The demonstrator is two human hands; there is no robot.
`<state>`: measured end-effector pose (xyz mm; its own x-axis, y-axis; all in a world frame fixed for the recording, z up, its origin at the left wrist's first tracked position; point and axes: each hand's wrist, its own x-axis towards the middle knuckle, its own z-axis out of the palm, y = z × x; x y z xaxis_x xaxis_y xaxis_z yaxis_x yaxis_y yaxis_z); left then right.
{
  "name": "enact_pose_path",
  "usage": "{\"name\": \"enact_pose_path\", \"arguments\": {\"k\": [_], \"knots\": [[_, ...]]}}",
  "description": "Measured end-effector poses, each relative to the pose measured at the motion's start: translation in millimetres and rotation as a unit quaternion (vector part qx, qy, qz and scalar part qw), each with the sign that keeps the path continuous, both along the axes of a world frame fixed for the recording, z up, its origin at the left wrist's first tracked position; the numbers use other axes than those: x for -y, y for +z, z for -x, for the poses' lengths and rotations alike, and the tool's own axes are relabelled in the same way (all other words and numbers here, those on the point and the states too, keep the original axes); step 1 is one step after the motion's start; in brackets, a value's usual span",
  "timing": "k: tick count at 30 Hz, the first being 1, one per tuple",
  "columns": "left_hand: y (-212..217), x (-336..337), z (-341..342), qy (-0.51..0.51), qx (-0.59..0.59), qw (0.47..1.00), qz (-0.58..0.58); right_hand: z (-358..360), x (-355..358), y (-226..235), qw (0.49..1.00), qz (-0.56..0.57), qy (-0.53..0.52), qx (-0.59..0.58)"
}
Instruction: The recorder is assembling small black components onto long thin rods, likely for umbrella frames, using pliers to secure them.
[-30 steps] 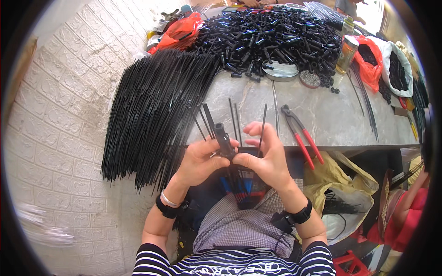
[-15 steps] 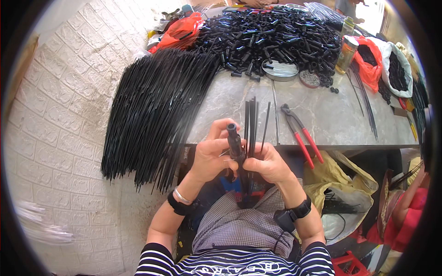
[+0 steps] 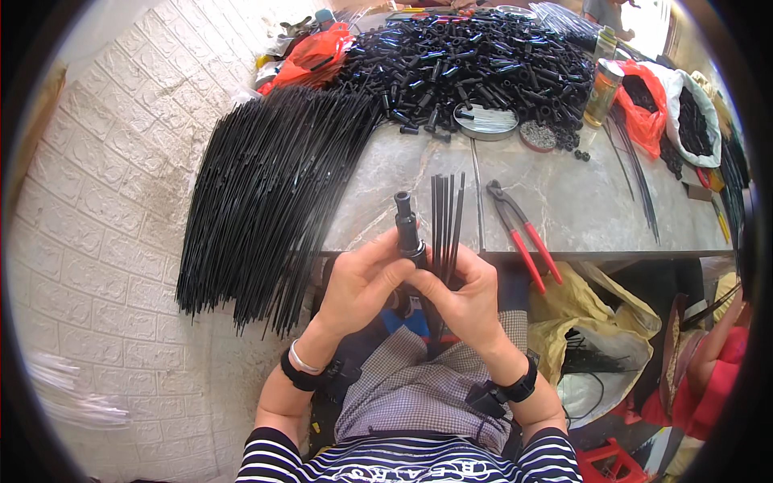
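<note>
An orange plastic bag sits at the far left corner of the grey tabletop, a second orange bag and a white sack of black parts at the far right, and a yellow bag hangs below the near edge. Just in front of that edge the left hand is closed around a black tubular fitting held upright, while the right hand pinches a bunch of thin black rods touching it. Bare tabletop lies between the red-handled pliers and the heap of black fittings, with long black rods overhanging the left edge
</note>
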<state>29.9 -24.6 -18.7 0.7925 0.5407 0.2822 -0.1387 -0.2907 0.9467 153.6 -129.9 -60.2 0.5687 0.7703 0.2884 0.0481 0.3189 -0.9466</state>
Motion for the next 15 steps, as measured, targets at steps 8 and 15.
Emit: {"name": "enact_pose_path", "arguments": {"k": [8, 15], "knots": [[-2, -2, -2, 0.016, -0.052, 0.997, 0.046, 1, 0, 10, 0.998, -0.006, -0.011, -0.069], [-13, -6, -6, 0.01, -0.001, 0.999, 0.044, 0, 2, 13, 0.997, -0.003, -0.027, -0.07]]}}
